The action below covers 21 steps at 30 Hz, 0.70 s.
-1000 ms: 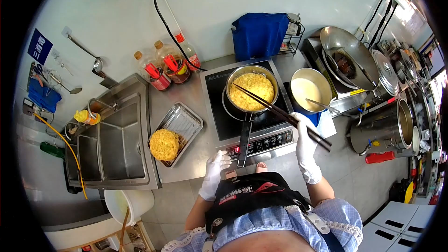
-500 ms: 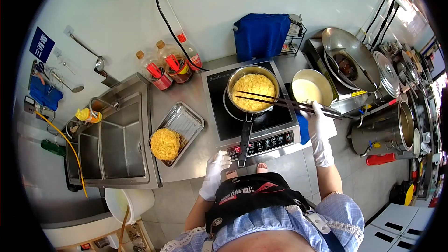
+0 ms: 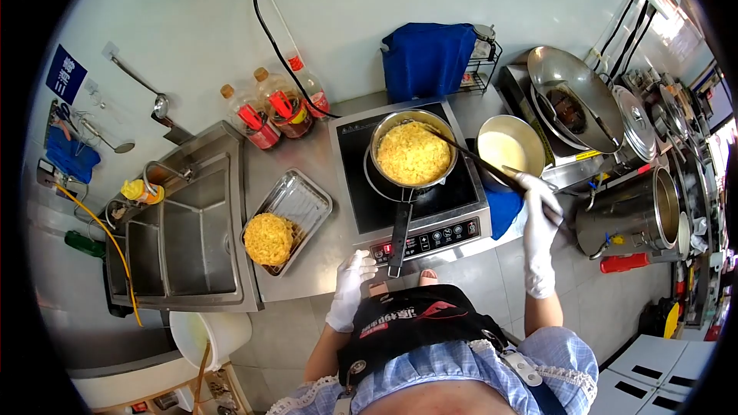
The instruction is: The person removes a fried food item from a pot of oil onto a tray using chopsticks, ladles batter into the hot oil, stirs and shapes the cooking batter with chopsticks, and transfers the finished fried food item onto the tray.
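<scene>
My right hand, in a white glove, holds long dark chopsticks. Their tips reach into the upper right of a steel pan, at the edge of a round yellow noodle-like cake. The pan stands on an induction cooker, its black handle toward me. My gloved left hand is at the cooker's front edge, left of the handle, fingers curled; whether it holds anything is hidden. Another yellow cake rests at the near end of a metal tray.
A pot of pale liquid with a utensil stands right of the cooker. Behind the tray are sauce bottles; a double sink is at left. A wok and a tall steel pot are at right.
The chopsticks have swung from the cake's middle to its upper right edge, and now slope more steeply. My right hand has moved right and slightly nearer to me. My left hand stays put.
</scene>
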Each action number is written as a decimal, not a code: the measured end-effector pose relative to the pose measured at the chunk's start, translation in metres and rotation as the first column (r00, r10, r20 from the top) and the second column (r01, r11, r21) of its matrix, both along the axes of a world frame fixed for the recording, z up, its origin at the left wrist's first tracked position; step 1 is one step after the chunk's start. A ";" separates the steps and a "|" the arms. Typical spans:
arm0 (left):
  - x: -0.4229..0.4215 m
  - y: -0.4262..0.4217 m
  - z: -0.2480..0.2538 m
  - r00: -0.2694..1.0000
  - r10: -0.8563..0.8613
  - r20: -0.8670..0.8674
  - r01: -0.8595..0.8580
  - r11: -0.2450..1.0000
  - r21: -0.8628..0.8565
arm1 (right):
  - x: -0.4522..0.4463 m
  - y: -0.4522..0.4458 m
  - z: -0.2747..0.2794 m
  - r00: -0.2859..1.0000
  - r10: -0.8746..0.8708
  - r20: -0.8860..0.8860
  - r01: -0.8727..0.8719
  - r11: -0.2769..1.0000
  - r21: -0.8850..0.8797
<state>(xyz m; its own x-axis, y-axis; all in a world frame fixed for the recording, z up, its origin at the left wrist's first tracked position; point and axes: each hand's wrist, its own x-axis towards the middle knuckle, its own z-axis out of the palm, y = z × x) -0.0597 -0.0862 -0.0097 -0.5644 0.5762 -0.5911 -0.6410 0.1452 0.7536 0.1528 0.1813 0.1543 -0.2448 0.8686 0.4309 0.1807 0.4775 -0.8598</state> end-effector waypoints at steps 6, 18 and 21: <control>-0.001 0.003 0.000 0.998 -0.055 -0.009 0.055 0.998 -0.018 | -0.021 -0.051 -0.032 0.935 0.288 0.207 -0.347 0.864 0.366; -0.004 -0.005 0.004 0.998 -0.047 -0.046 0.046 0.999 -0.023 | -0.049 -0.059 -0.050 0.849 0.452 0.275 -0.521 0.805 0.284; -0.005 -0.012 -0.004 0.998 -0.044 -0.038 0.043 0.999 -0.016 | -0.052 -0.052 -0.049 0.846 0.460 0.268 -0.531 0.770 0.354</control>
